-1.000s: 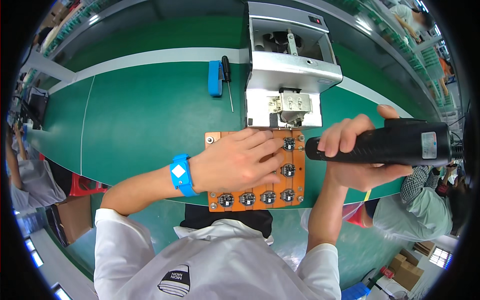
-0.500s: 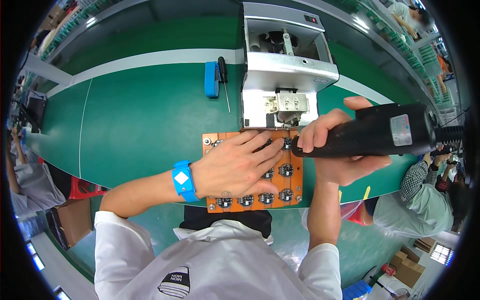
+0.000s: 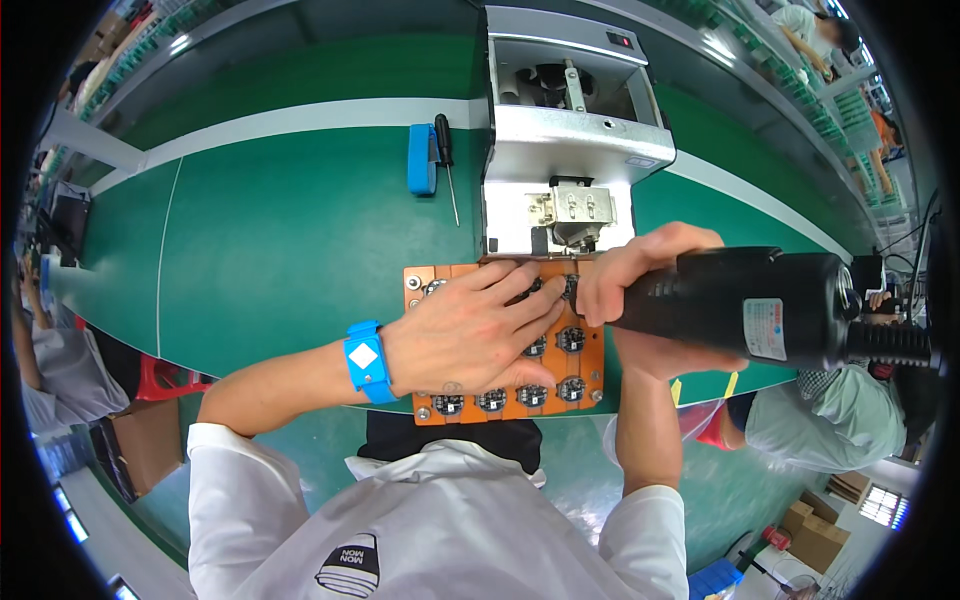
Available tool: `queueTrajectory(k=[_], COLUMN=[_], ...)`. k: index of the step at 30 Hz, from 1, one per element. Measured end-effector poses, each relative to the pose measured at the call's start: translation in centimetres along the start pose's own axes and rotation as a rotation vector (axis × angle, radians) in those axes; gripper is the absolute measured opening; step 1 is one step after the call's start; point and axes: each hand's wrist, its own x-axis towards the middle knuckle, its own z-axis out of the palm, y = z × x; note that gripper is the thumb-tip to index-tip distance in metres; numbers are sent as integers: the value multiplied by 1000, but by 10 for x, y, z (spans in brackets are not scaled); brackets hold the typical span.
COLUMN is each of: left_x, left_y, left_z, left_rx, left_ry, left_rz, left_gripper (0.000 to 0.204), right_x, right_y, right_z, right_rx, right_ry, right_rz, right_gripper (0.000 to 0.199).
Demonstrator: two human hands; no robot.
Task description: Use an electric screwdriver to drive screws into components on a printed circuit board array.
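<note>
Since the earlier frames my right hand (image 3: 640, 290) has brought the driver (image 3: 770, 305) leftward and a little farther, so its black body now lies almost level and its front end is over the far right part of the board (image 3: 595, 375). My right hand is clenched around the driver; the tip itself is hidden behind my fingers, so I cannot tell if it sits on a part. My left hand (image 3: 470, 335) has stayed nearly in the same place: it lies flat and spread on the board, pressing it down, grasping nothing, with the blue wrist strap (image 3: 365, 360) just behind it. The orange board rests on the green table (image 3: 270, 250), at its near edge, just in front of the grey machine (image 3: 565, 130). Round black parts (image 3: 570, 340) stand in rows on the board; several show along the near row and the right column, others are covered by my left hand. Whether any of them is already fastened I cannot see, so I judge the work is somewhere in the far row, with the visible near row possibly left. Farther left on the table lie a blue block (image 3: 422, 160) and a screwdriver (image 3: 446, 160), side by side, well apart from my hands.
</note>
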Motion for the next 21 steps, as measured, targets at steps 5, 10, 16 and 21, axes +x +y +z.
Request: queueTrajectory(k=[5, 10, 16, 21], left_x=[0, -1, -1, 0], left_y=[1, 2, 1, 0], left_z=[0, 0, -2, 0], left_rx=[9, 11, 9, 13], left_ry=[-65, -50, -59, 45], left_rz=[-34, -33, -29, 1], left_gripper=[71, 71, 70, 69], right_x=[19, 40, 53, 52], right_y=[-7, -26, -18, -21], right_z=[8, 18, 22, 17], right_rx=[229, 132, 38, -33], right_ry=[-29, 11, -21, -122], right_rz=[-128, -271, -255, -145], right_gripper=[113, 114, 119, 120])
